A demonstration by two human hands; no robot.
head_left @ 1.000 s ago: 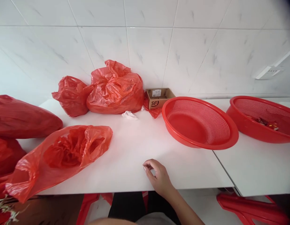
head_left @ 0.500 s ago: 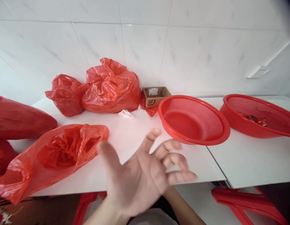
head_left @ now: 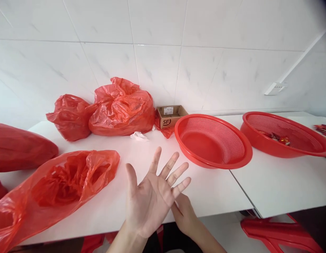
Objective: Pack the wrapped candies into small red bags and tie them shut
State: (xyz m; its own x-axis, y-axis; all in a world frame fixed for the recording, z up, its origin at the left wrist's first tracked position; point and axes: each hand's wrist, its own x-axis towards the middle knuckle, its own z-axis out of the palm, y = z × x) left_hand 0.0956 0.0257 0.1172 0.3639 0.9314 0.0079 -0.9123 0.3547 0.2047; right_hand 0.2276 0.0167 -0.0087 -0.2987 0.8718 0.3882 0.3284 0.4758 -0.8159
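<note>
My left hand (head_left: 153,196) is held palm up toward me above the front of the white table (head_left: 215,191). Its fingers are spread and nothing lies in it. Behind it, lower right, is my right hand (head_left: 186,214), with its fingers mostly hidden by the left hand. Nearest on the left, an open red plastic bag (head_left: 104,168) slumps on the table with crumpled red plastic inside. Beyond my hands to the right stands a red mesh-sided basket (head_left: 210,142) with nothing in it.
A second red basket (head_left: 273,149) at right holds small shiny packets (head_left: 280,139). Along the wall stand a full red bag (head_left: 123,112), a smaller red bag (head_left: 70,117) and a cardboard box (head_left: 168,121). White tissue (head_left: 139,136) lies in front. A red stool (head_left: 281,232) is below the table.
My left hand has moved slightly and its bent fingers are now straightened and spread. My right hand has come into view behind it. The camera view has tilted up a little and turned right.
</note>
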